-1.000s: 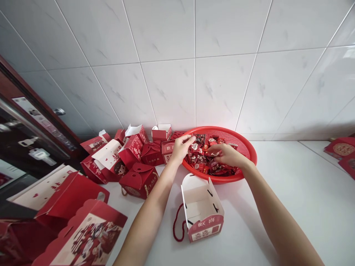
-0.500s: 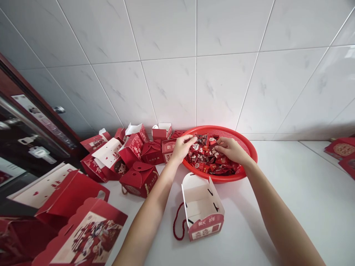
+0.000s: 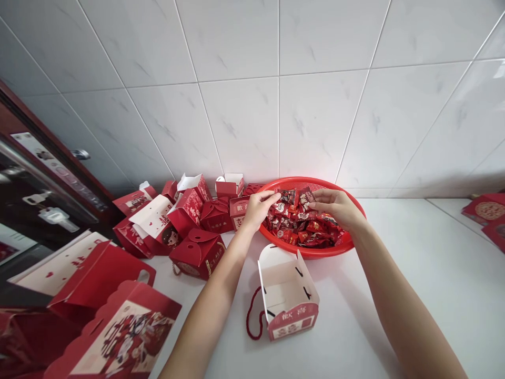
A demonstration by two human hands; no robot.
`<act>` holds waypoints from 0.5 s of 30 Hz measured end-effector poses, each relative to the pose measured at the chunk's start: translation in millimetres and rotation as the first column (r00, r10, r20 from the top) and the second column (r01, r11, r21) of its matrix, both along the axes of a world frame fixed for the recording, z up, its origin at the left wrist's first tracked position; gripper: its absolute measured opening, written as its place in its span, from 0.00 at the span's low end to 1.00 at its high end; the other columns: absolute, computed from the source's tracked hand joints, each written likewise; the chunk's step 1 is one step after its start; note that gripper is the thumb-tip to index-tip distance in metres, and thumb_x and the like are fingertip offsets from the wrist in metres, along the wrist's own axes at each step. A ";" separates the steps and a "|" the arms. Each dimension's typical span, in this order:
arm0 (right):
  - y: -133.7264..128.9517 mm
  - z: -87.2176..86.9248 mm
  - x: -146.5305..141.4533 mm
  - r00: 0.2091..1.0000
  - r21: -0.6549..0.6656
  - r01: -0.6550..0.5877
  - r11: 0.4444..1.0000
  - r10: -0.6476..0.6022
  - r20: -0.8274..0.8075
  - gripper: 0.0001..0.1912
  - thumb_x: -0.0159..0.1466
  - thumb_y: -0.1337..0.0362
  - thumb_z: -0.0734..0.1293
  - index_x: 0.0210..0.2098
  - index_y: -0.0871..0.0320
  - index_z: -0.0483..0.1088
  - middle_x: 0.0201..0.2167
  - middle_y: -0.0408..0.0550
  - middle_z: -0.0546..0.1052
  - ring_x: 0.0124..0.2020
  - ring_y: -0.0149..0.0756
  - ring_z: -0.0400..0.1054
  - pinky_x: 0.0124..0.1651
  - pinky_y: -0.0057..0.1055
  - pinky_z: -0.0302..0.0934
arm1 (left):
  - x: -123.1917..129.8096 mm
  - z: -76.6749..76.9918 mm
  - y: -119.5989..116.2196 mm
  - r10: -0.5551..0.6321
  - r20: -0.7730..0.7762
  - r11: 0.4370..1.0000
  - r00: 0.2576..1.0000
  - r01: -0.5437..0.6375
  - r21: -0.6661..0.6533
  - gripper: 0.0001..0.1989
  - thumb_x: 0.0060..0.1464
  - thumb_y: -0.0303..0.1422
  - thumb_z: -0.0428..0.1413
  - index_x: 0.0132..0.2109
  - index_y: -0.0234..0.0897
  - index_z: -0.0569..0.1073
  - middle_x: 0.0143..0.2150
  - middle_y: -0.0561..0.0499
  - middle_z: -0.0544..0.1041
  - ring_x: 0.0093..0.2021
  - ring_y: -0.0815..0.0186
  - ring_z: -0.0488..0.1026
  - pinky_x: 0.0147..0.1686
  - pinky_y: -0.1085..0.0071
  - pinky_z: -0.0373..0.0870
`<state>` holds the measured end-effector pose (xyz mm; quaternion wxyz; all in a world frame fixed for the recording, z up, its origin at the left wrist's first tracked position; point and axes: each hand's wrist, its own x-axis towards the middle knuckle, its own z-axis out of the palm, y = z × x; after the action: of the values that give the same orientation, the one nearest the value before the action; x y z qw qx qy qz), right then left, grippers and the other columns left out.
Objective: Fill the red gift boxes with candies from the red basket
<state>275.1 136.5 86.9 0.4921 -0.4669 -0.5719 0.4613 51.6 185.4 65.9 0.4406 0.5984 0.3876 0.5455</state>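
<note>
Small red and dark wrapped candies fill a red oval plastic basket against the tiled wall. At the basket's left side, my left hand pinches a dark red candy packet between thumb and fingers. My right hand is over the right part of the basket, its fingertips closed on another dark red packet. In front of the basket stands an open red and white box with its inside bare and a dark red cord handle at its left.
Several red gift boxes crowd the left of the white counter. Larger red boxes lie at the front left, near a dark cabinet with keys. More red boxes are at the far right edge.
My right hand has shifted slightly right and up, and a packet at its fingertips now stands out more clearly. My left hand stays almost in place; the view has moved slightly.
</note>
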 end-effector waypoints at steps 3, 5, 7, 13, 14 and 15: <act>-1.1 1.8 2.6 1.000 0.043 0.021 0.999 -0.022 0.018 0.18 0.48 0.57 0.79 0.37 0.58 0.79 0.33 0.48 0.83 0.34 0.42 0.77 0.40 0.40 0.75 | 0.2 1.9 -1.9 0.002 0.009 1.000 1.000 -0.002 -0.001 0.13 0.44 0.44 0.65 0.26 0.39 0.78 0.29 0.52 0.78 0.35 0.62 0.70 0.40 0.68 0.65; -0.9 3.0 6.6 0.994 0.079 0.056 0.995 -0.063 0.092 0.15 0.49 0.59 0.77 0.36 0.58 0.79 0.32 0.48 0.83 0.34 0.42 0.77 0.40 0.40 0.74 | 0.1 2.8 -2.8 0.000 0.011 1.000 1.000 0.000 0.000 0.12 0.44 0.43 0.65 0.26 0.39 0.78 0.29 0.52 0.77 0.35 0.63 0.70 0.40 0.68 0.65; 0.3 3.4 11.2 0.974 0.119 0.082 0.989 -0.106 0.202 0.11 0.50 0.62 0.75 0.33 0.58 0.79 0.32 0.48 0.83 0.35 0.43 0.77 0.40 0.39 0.73 | 0.0 3.4 -3.4 -0.002 0.010 1.000 1.000 0.002 0.001 0.12 0.44 0.42 0.65 0.26 0.38 0.79 0.29 0.53 0.77 0.35 0.64 0.69 0.41 0.68 0.65; 2.6 2.6 15.4 0.906 0.155 0.047 0.987 -0.107 0.410 0.11 0.55 0.68 0.70 0.37 0.56 0.80 0.38 0.49 0.84 0.41 0.46 0.79 0.45 0.40 0.74 | 0.3 4.2 -4.0 -0.002 0.003 1.000 1.000 0.002 0.002 0.12 0.44 0.42 0.65 0.25 0.38 0.78 0.26 0.54 0.73 0.33 0.65 0.66 0.38 0.68 0.62; 2.1 2.8 14.3 0.905 0.137 0.020 0.990 -0.077 0.419 0.13 0.55 0.69 0.69 0.40 0.56 0.81 0.41 0.49 0.84 0.42 0.46 0.79 0.46 0.40 0.74 | 0.5 4.1 -4.2 -0.003 0.002 1.000 1.000 0.003 0.003 0.12 0.44 0.42 0.65 0.25 0.38 0.77 0.26 0.54 0.73 0.33 0.65 0.66 0.38 0.68 0.62; 1.4 3.2 13.0 0.907 0.112 -0.012 0.994 -0.036 0.420 0.16 0.55 0.69 0.69 0.43 0.56 0.81 0.45 0.50 0.84 0.44 0.46 0.79 0.47 0.41 0.74 | 0.6 3.8 -4.5 -0.005 0.002 1.000 1.000 0.005 0.004 0.12 0.44 0.42 0.65 0.25 0.38 0.77 0.27 0.54 0.73 0.33 0.65 0.66 0.39 0.68 0.62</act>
<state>288.1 138.0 90.1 0.3852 -0.5308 -0.6867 0.3137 52.2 180.9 69.7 0.4410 0.5997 0.3844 0.5459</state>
